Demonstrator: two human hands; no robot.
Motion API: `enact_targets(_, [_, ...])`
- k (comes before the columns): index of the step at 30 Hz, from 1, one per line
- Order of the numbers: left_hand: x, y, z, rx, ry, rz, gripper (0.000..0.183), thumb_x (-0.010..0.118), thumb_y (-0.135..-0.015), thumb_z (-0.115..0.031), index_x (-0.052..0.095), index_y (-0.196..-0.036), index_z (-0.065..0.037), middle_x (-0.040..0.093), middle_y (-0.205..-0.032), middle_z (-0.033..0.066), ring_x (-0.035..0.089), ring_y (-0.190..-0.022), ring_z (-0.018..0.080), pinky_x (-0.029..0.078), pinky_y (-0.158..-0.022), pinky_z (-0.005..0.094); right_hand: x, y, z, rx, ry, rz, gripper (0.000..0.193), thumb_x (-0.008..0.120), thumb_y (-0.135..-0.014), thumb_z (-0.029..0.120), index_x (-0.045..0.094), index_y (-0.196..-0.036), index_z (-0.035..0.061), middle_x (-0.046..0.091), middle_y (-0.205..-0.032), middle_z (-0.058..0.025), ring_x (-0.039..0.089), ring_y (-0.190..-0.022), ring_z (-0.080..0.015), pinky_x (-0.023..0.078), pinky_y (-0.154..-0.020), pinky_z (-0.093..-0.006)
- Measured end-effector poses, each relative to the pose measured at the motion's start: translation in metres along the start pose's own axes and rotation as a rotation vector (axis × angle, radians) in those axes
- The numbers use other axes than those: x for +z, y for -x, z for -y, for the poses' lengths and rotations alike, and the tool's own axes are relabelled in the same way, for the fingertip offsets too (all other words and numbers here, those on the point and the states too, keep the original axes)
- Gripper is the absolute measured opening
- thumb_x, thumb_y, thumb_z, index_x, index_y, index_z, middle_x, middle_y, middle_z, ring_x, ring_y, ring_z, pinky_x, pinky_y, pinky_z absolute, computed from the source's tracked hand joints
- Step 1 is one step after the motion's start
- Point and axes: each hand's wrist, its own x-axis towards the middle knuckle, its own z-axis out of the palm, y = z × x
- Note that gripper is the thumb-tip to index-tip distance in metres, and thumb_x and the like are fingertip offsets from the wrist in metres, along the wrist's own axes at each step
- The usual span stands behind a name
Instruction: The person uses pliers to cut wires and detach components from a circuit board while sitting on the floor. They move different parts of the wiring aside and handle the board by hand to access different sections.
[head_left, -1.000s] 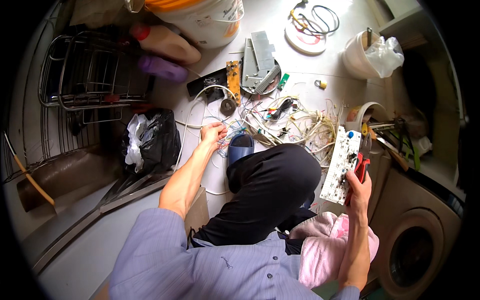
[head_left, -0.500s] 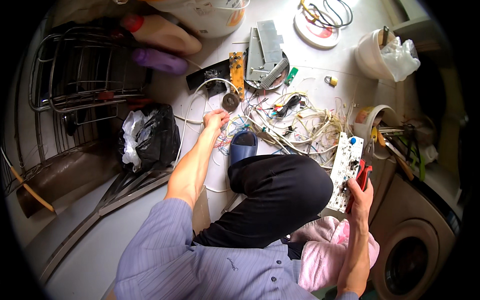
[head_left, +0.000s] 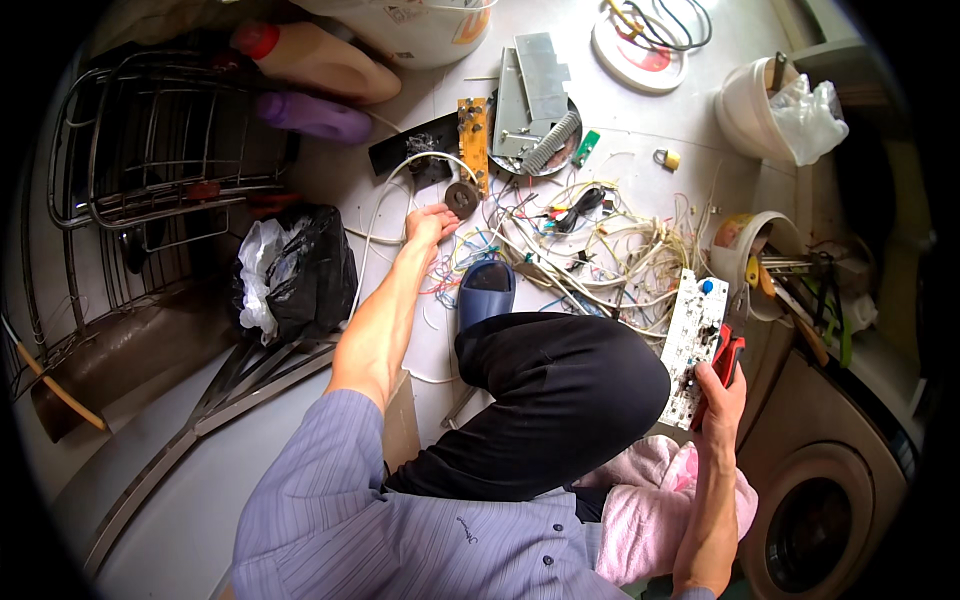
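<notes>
My left hand [head_left: 431,225] reaches out over the floor, its fingers loosely stretched and apart. Just beyond its fingertips lies a dark brown round disc [head_left: 462,199] with a hole in the middle; whether they touch is hard to tell. A white cable [head_left: 385,200] loops past the hand. On the right, my right hand [head_left: 720,395] is closed around red-handled pliers [head_left: 731,355] together with a long white circuit board [head_left: 688,345] bearing small parts and a blue component. The pliers' jaws are hidden. Tangled wires [head_left: 600,250] spread between the hands.
Beyond the wires lie an orange-brown circuit board [head_left: 473,140], metal plates [head_left: 535,90] and a small green board [head_left: 587,148]. A tipped tool bucket [head_left: 735,245] stands right, above a washing machine [head_left: 815,515]. At left are a black bag [head_left: 315,275] and a wire rack [head_left: 160,150].
My left hand's fingers have loosened and spread beside the brown disc. My right hand keeps the board and pliers in nearly the same place.
</notes>
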Motion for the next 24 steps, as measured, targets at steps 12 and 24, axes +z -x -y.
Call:
enact_targets(12, [-0.004, 0.001, 0.003, 0.017, -0.073, 0.044, 0.024, 0.066, -0.09, -0.003, 0.065, -0.11, 0.009, 0.072, -0.091, 0.0147, 0.071, -0.078, 0.0201, 0.06, -0.068, 0.0266, 0.004, -0.001, 0.002, 0.034, -0.019, -0.009, 0.035, 0.071, -0.088, 0.008, 0.059, -0.12, -0.0015, 0.068, -0.102, -0.0063, 0.065, -0.083, -0.012, 0.054, -0.078, -0.0281])
enact_targets(24, [0.075, 0.068, -0.075, 0.268, -0.126, 0.267, 0.038, 0.065, -0.091, -0.007, 0.06, -0.124, 0.012, 0.072, -0.101, 0.0184, 0.071, -0.081, 0.0197, 0.059, -0.066, 0.0279, 0.0, 0.009, 0.014, -0.015, 0.02, 0.0, 0.028, 0.069, -0.09, 0.012, 0.061, -0.115, -0.0002, 0.067, -0.096, -0.0021, 0.063, -0.08, -0.009, 0.052, -0.076, -0.0265])
